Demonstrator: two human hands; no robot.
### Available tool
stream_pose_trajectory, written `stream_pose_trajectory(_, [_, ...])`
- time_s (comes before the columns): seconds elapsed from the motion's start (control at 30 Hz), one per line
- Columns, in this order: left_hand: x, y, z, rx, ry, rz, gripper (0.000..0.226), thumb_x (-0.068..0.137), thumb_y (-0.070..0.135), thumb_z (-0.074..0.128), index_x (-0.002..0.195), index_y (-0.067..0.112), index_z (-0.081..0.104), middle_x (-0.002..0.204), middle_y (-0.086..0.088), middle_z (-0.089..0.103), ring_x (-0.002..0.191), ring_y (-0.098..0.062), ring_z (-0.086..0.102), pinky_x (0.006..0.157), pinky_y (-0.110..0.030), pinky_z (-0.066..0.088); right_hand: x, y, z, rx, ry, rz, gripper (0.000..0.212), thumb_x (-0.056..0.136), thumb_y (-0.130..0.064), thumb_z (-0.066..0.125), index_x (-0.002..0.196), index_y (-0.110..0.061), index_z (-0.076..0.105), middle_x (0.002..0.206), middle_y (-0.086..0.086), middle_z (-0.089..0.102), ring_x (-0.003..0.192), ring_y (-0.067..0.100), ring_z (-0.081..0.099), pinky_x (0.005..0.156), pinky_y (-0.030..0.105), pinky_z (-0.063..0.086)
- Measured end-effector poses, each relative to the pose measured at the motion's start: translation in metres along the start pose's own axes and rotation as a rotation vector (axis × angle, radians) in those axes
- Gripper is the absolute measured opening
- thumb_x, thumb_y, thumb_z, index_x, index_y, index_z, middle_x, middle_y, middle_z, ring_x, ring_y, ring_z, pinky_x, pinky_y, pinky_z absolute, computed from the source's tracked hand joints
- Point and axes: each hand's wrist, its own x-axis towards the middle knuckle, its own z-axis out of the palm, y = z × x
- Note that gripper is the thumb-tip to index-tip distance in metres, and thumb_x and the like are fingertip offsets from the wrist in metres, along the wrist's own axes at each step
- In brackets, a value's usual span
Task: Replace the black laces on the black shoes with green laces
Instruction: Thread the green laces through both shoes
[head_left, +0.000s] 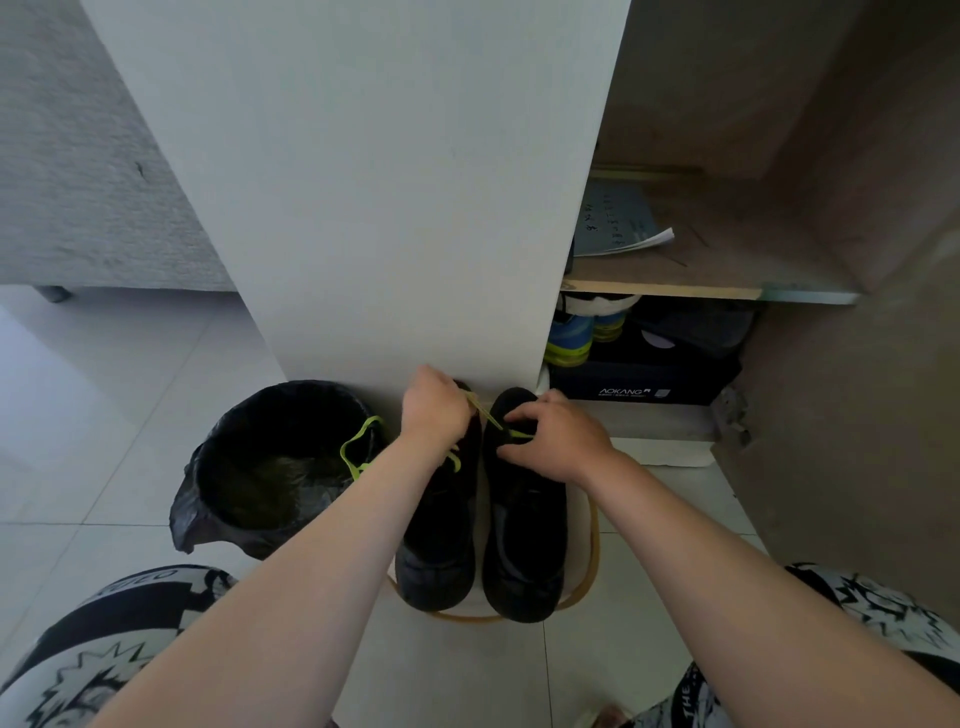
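Observation:
Two black shoes stand side by side on a round white stool (584, 566), toes toward me: the left shoe (441, 540) and the right shoe (524, 545). A green lace (491, 418) runs taut between my hands over the right shoe's far end. My left hand (434, 410) grips one end of it above the left shoe. My right hand (558, 441) pinches the lace against the right shoe's eyelet area. More green lace (358, 449) loops out to the left, beside my left wrist.
A bin lined with a black bag (270, 467) stands just left of the stool. A white cabinet door (374, 208) rises right behind the shoes. The open cabinet holds a dark shoebox (639, 387), blue-green sneakers (571, 343) and papers (618, 223) on a shelf. My knees frame the bottom corners.

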Motion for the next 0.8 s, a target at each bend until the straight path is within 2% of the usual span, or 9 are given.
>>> stream_pose_trajectory(0.1, [-0.011, 0.011, -0.001, -0.421, 0.013, -0.120, 0.018, 0.101, 0.011, 0.031, 0.099, 0.002, 0.046, 0.083, -0.012, 0.065, 0.071, -0.028, 0.068, 0.082, -0.049, 0.059, -0.001, -0.002, 0.004, 0.009, 0.004, -0.014, 0.056, 0.075, -0.057, 0.074, 0.128, -0.045, 0.059, 0.126, -0.005, 0.046, 0.117, 0.017, 0.055, 0.094, 0.033, 0.048])
stream_pose_trajectory(0.17, [-0.014, 0.019, -0.004, -0.660, 0.020, -0.185, 0.026, 0.105, 0.010, 0.028, 0.086, 0.008, 0.045, 0.074, -0.007, 0.051, 0.061, -0.019, 0.055, 0.077, -0.039, 0.057, -0.001, -0.002, 0.003, 0.003, 0.000, -0.010, 0.055, 0.075, -0.056, 0.073, 0.127, -0.045, 0.059, 0.125, -0.005, 0.046, 0.117, 0.018, 0.055, 0.096, 0.034, 0.048])
stream_pose_trajectory(0.2, [-0.013, 0.023, -0.008, -0.654, 0.039, -0.181, 0.029, 0.104, 0.011, 0.030, 0.079, 0.014, 0.043, 0.072, -0.005, 0.047, 0.058, -0.017, 0.049, 0.067, -0.035, 0.054, -0.001, -0.001, 0.002, 0.003, -0.007, -0.002, 0.054, 0.075, -0.055, 0.073, 0.127, -0.045, 0.059, 0.125, -0.004, 0.045, 0.117, 0.019, 0.055, 0.097, 0.036, 0.047])
stream_pose_trajectory(0.27, [-0.005, 0.028, -0.020, -0.503, 0.077, -0.067, 0.029, 0.097, 0.010, 0.032, 0.070, 0.020, 0.037, 0.066, -0.003, 0.038, 0.051, -0.016, 0.037, 0.048, -0.029, 0.035, 0.000, 0.000, 0.001, -0.004, -0.020, 0.009, 0.053, 0.077, -0.054, 0.072, 0.127, -0.044, 0.058, 0.126, -0.002, 0.043, 0.119, 0.022, 0.054, 0.102, 0.039, 0.044])
stream_pose_trajectory(0.33, [0.001, 0.034, -0.032, -0.137, 0.070, 0.165, 0.019, 0.086, 0.009, 0.034, 0.070, 0.019, 0.039, 0.066, -0.005, 0.036, 0.056, -0.018, 0.033, 0.050, -0.030, 0.026, 0.000, -0.001, 0.002, -0.010, -0.031, 0.010, 0.053, 0.078, -0.053, 0.071, 0.128, -0.043, 0.057, 0.125, -0.001, 0.041, 0.119, 0.024, 0.054, 0.105, 0.041, 0.041])
stream_pose_trajectory(0.47, [-0.012, 0.045, -0.042, 0.833, -0.199, 0.371, 0.015, 0.093, 0.011, 0.043, 0.098, 0.011, 0.057, 0.094, -0.008, 0.058, 0.088, -0.029, 0.056, 0.070, -0.031, 0.038, 0.003, 0.001, 0.006, 0.049, -0.037, 0.022, 0.052, 0.077, -0.050, 0.073, 0.127, -0.041, 0.058, 0.122, -0.001, 0.039, 0.119, 0.026, 0.052, 0.105, 0.040, 0.043])
stream_pose_trajectory(0.57, [-0.026, 0.043, -0.039, 1.186, -0.363, 0.306, 0.025, 0.092, 0.034, 0.051, 0.081, 0.013, 0.059, 0.089, -0.004, 0.068, 0.093, -0.025, 0.064, 0.075, -0.031, 0.047, 0.005, 0.003, 0.008, 0.108, -0.032, 0.024, 0.053, 0.076, -0.047, 0.076, 0.126, -0.038, 0.060, 0.123, 0.000, 0.038, 0.118, 0.025, 0.052, 0.101, 0.035, 0.048])
stream_pose_trajectory(0.7, [-0.022, 0.051, -0.050, 1.106, -0.271, 0.305, 0.034, 0.080, 0.052, 0.062, 0.077, 0.019, 0.071, 0.079, 0.003, 0.067, 0.081, -0.021, 0.063, 0.069, -0.029, 0.046, 0.006, 0.003, 0.006, 0.136, -0.031, 0.012, 0.056, 0.079, -0.042, 0.078, 0.131, -0.033, 0.059, 0.129, 0.003, 0.037, 0.119, 0.024, 0.053, 0.099, 0.027, 0.045])
stream_pose_trajectory(0.8, [-0.022, 0.059, -0.057, 0.676, -0.069, 0.244, 0.027, 0.084, 0.034, 0.058, 0.074, 0.011, 0.067, 0.075, -0.003, 0.064, 0.076, -0.025, 0.060, 0.064, -0.027, 0.042, 0.004, 0.005, 0.005, 0.151, -0.039, 0.026, 0.057, 0.079, -0.042, 0.078, 0.132, -0.033, 0.059, 0.131, 0.004, 0.038, 0.120, 0.024, 0.053, 0.099, 0.025, 0.043])
